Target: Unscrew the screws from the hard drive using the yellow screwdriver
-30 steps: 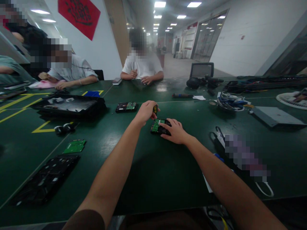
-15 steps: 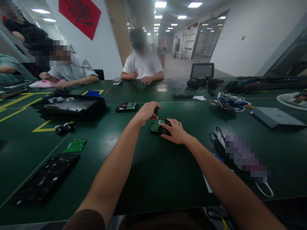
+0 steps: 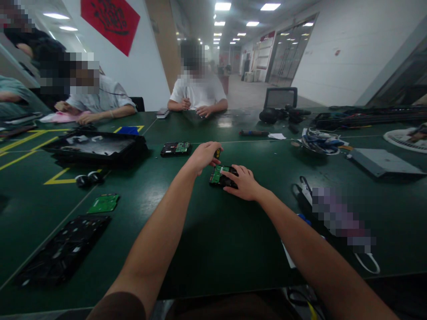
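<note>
A hard drive [image 3: 216, 177] with a green circuit board facing up lies on the green table before me. My right hand [image 3: 243, 181] grips its right part, thumb along the near side and fingers over the far side. Above the drive's far left corner, my left hand [image 3: 207, 158] is closed round a short screwdriver [image 3: 218, 154] with a black and yellow handle. The tip of the tool is hidden by my fingers. A second hard drive [image 3: 175, 149], also board side up, sits to the left beyond my left wrist.
On the left lie a loose green circuit board [image 3: 104, 203], a black plastic panel [image 3: 63, 249] and stacked black trays [image 3: 100, 149]. To the right are a lanyard [image 3: 305, 189], a grey metal box [image 3: 387, 162] and bundled cables [image 3: 320, 141]. Co-workers sit across the table.
The screwdriver handle has turned a little in my left hand, so its yellow marking now shows. My right hand and the hard drive stay in place.
</note>
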The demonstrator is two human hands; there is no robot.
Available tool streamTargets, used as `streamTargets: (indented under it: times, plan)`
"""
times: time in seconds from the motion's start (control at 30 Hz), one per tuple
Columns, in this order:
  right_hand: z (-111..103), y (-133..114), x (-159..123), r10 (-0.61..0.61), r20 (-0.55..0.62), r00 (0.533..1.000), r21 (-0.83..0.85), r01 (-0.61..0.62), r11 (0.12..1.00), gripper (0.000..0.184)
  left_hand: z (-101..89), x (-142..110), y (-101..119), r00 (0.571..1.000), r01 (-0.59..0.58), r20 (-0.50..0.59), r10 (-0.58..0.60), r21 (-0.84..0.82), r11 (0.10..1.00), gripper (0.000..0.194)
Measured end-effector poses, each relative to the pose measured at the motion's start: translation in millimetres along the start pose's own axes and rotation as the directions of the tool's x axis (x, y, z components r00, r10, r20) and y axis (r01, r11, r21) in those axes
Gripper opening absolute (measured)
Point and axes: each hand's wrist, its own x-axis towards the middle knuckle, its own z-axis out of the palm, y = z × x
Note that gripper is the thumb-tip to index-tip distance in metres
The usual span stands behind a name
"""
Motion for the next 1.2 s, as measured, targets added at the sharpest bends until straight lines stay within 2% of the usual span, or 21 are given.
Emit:
streamTargets:
  times: [0.17,0.27,0.47,0.7,0.9,1.1,1.2]
  plan:
    - [0.1,-0.1,-0.4,0.002,0.01,1.0,0.003,-0.002,1.0,0.074,1.6,-1.9,1.6,0.996,0.087,0.019,-0.085,-0.122,0.989,0.024]
    - [-0.3,-0.3,-0.7,0.005,0.009,1.0,0.002,-0.005,1.0,0.074,0.0,-2.0,1.9,0.997,0.071,0.005,-0.071,-0.143,0.987,0.023]
    - [-1.7,-0.9,-0.7,0.011,0.027,1.0,-0.009,-0.011,1.0,0.075,-3.0,-0.6,0.2,1.0,0.011,-0.01,-0.012,-0.057,0.998,0.027]
    - [-0.4,-0.4,-1.7,-0.005,-0.004,1.0,-0.005,0.005,1.0,0.074,-2.4,0.6,-1.0,0.996,0.086,0.042,-0.079,-0.21,0.974,0.028]
    - [-0.5,0.2,-1.1,0.004,0.01,1.0,0.005,-0.004,1.0,0.074,-4.8,-0.7,-0.2,1.0,0.021,-0.007,-0.022,-0.12,0.993,0.025]
    - [-2.4,-0.8,-1.5,0.0,0.006,1.0,0.002,0.0,1.0,0.075,-1.8,0.2,0.3,0.996,0.091,0.038,-0.085,-0.221,0.971,0.024]
    - [-3.6,-1.4,-1.5,0.003,0.02,1.0,-0.002,-0.003,1.0,0.075,-3.0,0.9,-0.3,0.997,0.079,0.02,-0.077,-0.215,0.973,0.024]
